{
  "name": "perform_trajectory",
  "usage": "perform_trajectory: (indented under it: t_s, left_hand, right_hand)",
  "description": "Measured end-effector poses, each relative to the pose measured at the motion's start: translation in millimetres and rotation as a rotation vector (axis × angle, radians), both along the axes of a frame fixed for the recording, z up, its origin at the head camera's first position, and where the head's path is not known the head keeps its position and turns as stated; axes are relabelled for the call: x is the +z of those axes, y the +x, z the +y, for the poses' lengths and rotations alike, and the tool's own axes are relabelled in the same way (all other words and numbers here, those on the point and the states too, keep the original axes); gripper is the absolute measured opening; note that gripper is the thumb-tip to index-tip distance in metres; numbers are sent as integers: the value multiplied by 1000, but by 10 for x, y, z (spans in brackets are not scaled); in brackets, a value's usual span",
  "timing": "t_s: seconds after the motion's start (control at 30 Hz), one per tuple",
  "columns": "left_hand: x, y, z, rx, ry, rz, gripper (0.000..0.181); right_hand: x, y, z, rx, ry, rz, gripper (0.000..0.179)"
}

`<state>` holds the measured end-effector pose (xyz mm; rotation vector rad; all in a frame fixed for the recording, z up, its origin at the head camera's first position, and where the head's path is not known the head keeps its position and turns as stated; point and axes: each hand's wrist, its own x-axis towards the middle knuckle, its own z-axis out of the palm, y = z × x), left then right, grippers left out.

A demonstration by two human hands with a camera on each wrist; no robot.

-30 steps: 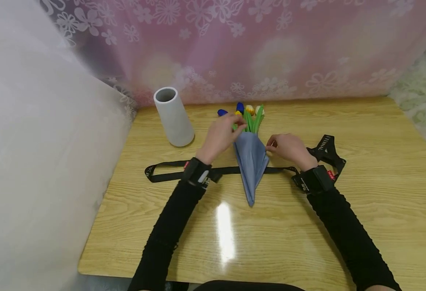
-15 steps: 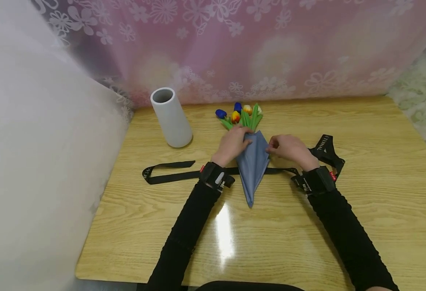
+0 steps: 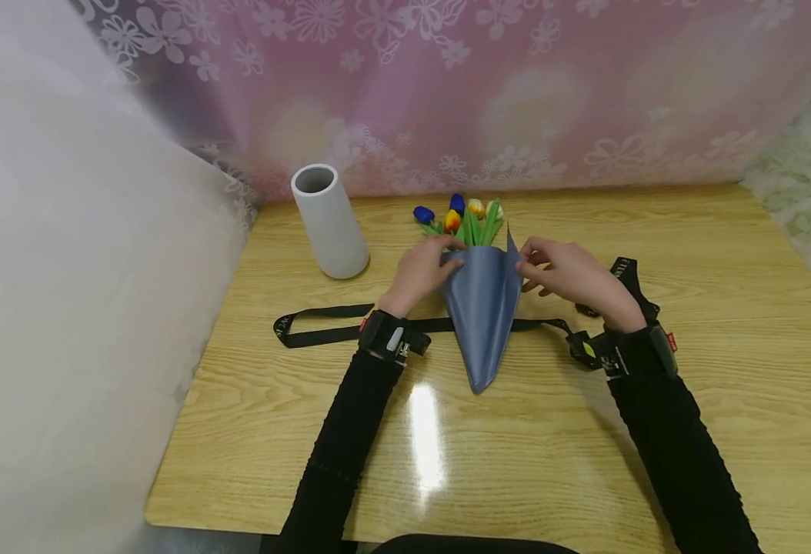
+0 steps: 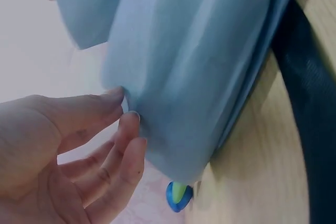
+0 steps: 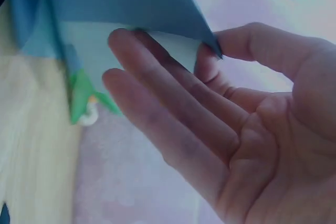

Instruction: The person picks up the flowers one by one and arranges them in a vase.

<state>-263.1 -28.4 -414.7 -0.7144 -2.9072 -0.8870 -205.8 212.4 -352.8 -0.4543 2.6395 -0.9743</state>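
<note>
The left hand (image 3: 419,271) and right hand (image 3: 566,271) pinched edges of a smooth blue-grey conical sheet (image 3: 478,315), which hid the multicoloured, green-leaved tulips (image 3: 472,228) lower down.

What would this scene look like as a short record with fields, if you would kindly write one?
Left hand: pinches the grey-blue wrapping near its far left edge
Right hand: pinches the wrapping's lifted right edge
Wrapping: cone-like, narrow end toward the person
Tulips: blue, orange-yellow and pale heads, beyond the wrapping's wide end; stems hidden
Black ribbon: passes under the wrapping, showing on both sides
White vase: upright, left of the tulips
Surface: wooden table
Backdrop: pink floral cloth
</note>
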Motion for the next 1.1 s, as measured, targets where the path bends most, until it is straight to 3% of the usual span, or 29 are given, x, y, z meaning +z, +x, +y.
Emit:
perform_trajectory:
  t_s: [0.23,0.33,0.43,0.57,0.67,0.73,0.8,0.93,1.03,1.1]
  left_hand:
    - [264,115,-39,112,214,113,35]
    - [417,197,-53,133,279,178,33]
    - [559,277,-70,144,304,250,30]
    - [711,390,-82,137,301,417,25]
    - [803,512,-96,89,249,546,21]
    - [847,607,-109,29,191,578,18]
    - [877,713,-124,-32,95,539,18]
    - [839,881,-173,-163,-114,294,22]
    - [712,921,-240,-231,-232,97,26]
    - [584,909,-304,-247,-282,15,25]
  right_hand:
    - [125,155,-97,43,-74,143,22]
    - [122,181,-186,43,-159,135,23]
    - [66,172,-306,40,-273,82,26]
    - [-57,165,-508,15,-479,-16,32]
    - [-164,191,-681,51,-652,-104,40]
    - [-244,224,-788,105,-721,-146,44]
    - [-329,262,-884,163,-707,-145,45]
    - [-468,348,-1009,268,-471,-1,36]
    - [-520,399,-1028,426,-268,131,27]
    - [-510,421,-983,545,-214,164,27]
